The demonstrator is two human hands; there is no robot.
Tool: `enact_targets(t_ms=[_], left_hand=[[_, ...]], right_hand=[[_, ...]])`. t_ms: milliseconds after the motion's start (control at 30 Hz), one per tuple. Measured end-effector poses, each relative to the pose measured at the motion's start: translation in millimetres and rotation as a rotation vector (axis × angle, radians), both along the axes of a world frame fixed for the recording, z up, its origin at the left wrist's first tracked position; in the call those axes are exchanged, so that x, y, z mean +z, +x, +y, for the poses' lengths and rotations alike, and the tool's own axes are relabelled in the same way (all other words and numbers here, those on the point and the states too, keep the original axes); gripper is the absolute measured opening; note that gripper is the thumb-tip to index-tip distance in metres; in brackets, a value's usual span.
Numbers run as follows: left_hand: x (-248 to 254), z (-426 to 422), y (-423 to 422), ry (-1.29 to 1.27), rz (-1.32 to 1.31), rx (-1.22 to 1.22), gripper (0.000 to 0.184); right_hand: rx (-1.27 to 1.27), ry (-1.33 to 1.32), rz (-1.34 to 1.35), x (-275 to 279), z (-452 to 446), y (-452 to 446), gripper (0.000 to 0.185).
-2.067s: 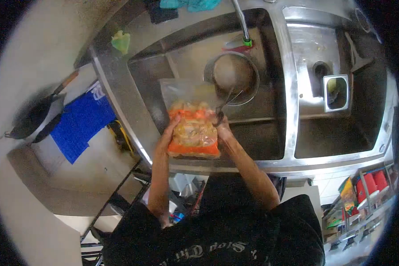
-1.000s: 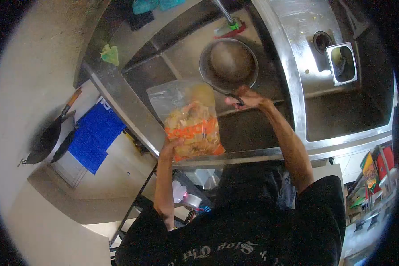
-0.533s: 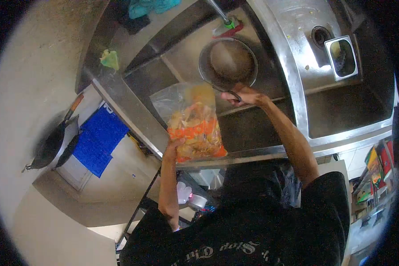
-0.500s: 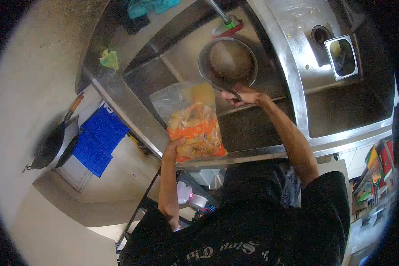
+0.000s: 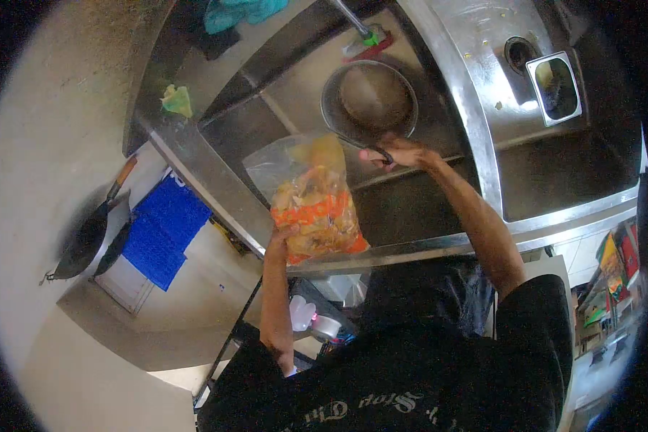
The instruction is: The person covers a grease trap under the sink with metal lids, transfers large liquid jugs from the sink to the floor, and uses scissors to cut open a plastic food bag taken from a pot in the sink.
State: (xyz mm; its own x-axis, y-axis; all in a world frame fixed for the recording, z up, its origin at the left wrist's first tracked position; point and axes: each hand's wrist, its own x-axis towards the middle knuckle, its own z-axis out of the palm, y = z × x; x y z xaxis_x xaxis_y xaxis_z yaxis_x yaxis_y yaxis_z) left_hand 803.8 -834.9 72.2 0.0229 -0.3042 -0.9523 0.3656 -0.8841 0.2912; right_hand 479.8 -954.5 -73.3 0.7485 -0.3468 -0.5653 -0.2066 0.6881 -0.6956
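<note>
A clear plastic bag [image 5: 313, 205] with orange print and yellowish pieces inside is over the near left edge of the sink. My left hand [image 5: 284, 236] grips its lower left side. My right hand [image 5: 396, 154] is closed round the dark handle of scissors [image 5: 384, 155], right of the bag's upper part. The blades point left to the bag's upper right edge; whether they touch it I cannot tell. Just beyond my right hand a round metal pot [image 5: 374, 97] stands in the left basin [image 5: 295, 101].
A small metal container [image 5: 554, 90] sits in the right basin [image 5: 515, 137]. A red and green brush head [image 5: 371, 43] lies behind the pot. A yellow-green cloth [image 5: 176, 101] and teal cloth [image 5: 245, 13] are on the ledge. At left are a wok [image 5: 86, 241] and blue cloth [image 5: 165, 230].
Earlier both hands held the bag's sides. My right hand has since moved right, away from the bag, with the scissors now held toward its upper edge. Little has changed in the last half second.
</note>
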Motion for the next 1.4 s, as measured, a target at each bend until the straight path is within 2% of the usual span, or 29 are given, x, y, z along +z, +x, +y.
enact_targets(t_ms=[100,167,233,267,333,467,533,600,667,767,867,933,1133,1400], left_hand=[[-7,5,8,-0.018,0.022,0.023,0.075],[1,-2,-2,-0.011,-0.001,0.002,0.075],[13,-7,-16,-0.042,-0.143,-0.173,0.066],[10,-6,-12,-0.04,-0.141,-0.174,0.066],[5,-7,-4,-0.014,-0.016,-0.056,0.075],[9,-4,-6,-0.022,-0.077,-0.019,0.075],[6,-3,0,0.098,0.023,0.032,0.076],[7,-2,-7,0.026,-0.03,-0.044,0.071],[6,-3,-9,-0.045,-0.082,-0.122,0.068],[-3,3,0,-0.113,-0.129,-0.148,0.067],[1,1,3,-0.132,-0.083,-0.077,0.074],[7,-8,4,0.077,0.013,-0.056,0.077],[5,-3,1,-0.038,-0.092,-0.072,0.075],[10,-14,-7,-0.022,-0.027,-0.048,0.076]], right_hand=[[-0.053,-0.035,0.044,-10,4,7,0.068],[0.003,-0.091,0.103,-11,5,7,0.07],[-0.011,-0.071,0.097,-8,5,7,0.07],[-0.025,-0.053,0.092,-6,4,8,0.07],[-0.021,-0.038,0.082,-7,3,12,0.071],[-0.058,0.012,0.047,-11,5,20,0.072],[-0.03,0.005,0.066,0,0,13,0.071],[-0.005,-0.002,0.084,-2,1,14,0.07],[-0.043,0.035,0.014,-11,6,22,0.055],[-0.09,0.149,-0.066,3,-4,12,0.065],[-0.13,0.17,-0.115,-6,5,13,0.065],[-0.109,0.155,-0.108,-8,7,10,0.064],[-0.104,0.239,-0.176,-10,11,9,0.061],[-0.099,0.203,-0.145,-5,4,3,0.061]])
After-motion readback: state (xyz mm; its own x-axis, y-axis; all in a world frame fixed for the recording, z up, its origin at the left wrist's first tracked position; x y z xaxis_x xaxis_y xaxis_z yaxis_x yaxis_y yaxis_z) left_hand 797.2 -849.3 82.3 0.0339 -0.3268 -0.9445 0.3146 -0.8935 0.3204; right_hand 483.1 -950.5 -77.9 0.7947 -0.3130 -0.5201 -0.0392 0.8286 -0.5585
